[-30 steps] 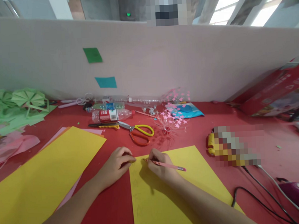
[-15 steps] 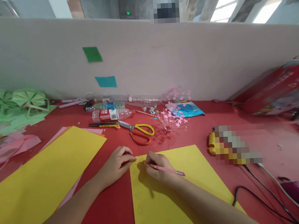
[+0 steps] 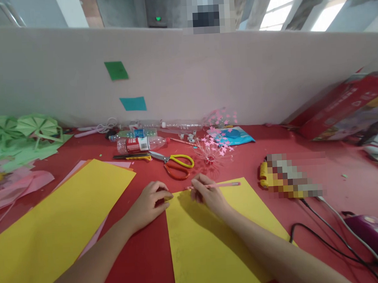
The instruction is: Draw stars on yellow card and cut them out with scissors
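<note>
A yellow sheet of paper (image 3: pixel 213 241) lies on the red table, with faint pencil marks down its left side. My left hand (image 3: pixel 154 202) pinches its upper left corner between thumb and fingers. Over the sheet's top edge, my right hand (image 3: pixel 207 193) holds a pink pencil (image 3: pixel 224 185), nearly level, its eraser end to the right. Whether the tip touches the paper I cannot tell. Scissors (image 3: pixel 177 161) with one yellow and one red handle lie just beyond both hands, beside a yellow box cutter (image 3: pixel 142 157).
Stacked coloured paper (image 3: pixel 72 215) lies left, near green paper pieces (image 3: pixel 36 128). Plastic bottles (image 3: pixel 157 143), a pink star ornament (image 3: pixel 210 158) and a blue packet (image 3: pixel 236 136) stand before a pale partition (image 3: pixel 236 71). On the right are a glue gun (image 3: pixel 368 233) and cables (image 3: pixel 327 248).
My right hand has moved up and slightly right, lifting towards the sheet's top edge. The pencil has swung from slanted to nearly level. My left hand stays at the corner.
</note>
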Motion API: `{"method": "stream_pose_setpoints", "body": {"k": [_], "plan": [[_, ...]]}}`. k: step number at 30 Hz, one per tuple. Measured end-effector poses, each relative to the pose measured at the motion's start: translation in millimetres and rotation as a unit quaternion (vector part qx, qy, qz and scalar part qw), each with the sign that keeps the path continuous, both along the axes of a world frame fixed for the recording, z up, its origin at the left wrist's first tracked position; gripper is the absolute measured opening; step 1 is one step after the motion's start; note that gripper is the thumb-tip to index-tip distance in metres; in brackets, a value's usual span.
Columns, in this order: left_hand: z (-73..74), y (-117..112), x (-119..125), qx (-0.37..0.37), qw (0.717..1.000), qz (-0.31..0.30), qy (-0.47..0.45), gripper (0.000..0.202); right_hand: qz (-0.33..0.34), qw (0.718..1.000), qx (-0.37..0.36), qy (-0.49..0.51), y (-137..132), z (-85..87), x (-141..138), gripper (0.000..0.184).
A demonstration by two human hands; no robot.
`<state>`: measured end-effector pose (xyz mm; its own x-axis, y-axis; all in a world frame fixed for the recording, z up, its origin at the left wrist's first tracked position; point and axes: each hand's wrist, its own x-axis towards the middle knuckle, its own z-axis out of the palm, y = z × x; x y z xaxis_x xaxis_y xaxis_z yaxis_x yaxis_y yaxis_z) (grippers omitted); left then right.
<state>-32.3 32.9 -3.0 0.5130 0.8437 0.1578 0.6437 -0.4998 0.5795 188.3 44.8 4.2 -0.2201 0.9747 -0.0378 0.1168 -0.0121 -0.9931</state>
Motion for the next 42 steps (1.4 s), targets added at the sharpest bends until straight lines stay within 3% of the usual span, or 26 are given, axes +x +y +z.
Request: {"method": "stream_pose_setpoints", "body": {"k": [5, 7, 11, 14, 17, 30, 42], "plan": [[-0.8, 0, 0, 0.019, 1.0, -0.008, 0.004, 0.02, 0.006, 1.0, -0.008, 0.006, 1, 33.6, 13, 0.012], [-1.1, 0, -1, 0.026, 1.0, -0.009, 0.005, 0.02, 0.034, 0.999, -0.003, -0.002, -7, 38.7, 13, 0.007], [-2.0, 0, -2, 0.032, 0.999, -0.013, 0.003, 0.02, 0.087, 0.996, -0.002, -0.025, -24, 19.3, 4, 0.005], [-2.4, 0, -2, 0.034, 0.999, -0.019, 0.001, 0.02, 0.063, 0.997, 0.024, -0.039, -28, -2.4, 0, 0.002], [-2.1, 0, -2, 0.029, 0.999, -0.019, 0.001, 0.019, 0.059, 0.996, 0.039, -0.055, -28, -12.6, 1, 0.006], [0.9, 0, -1, -0.004, 1.0, -0.011, 0.021, 0.022, 0.106, 0.988, 0.063, -0.096, -30, -7.5, 6, 0.007], [-0.8, 1, -2, -0.004, 1.0, -0.013, 0.025, 0.024, 0.104, 0.984, 0.058, -0.132, -28, -9.8, 7, 0.01]]}}
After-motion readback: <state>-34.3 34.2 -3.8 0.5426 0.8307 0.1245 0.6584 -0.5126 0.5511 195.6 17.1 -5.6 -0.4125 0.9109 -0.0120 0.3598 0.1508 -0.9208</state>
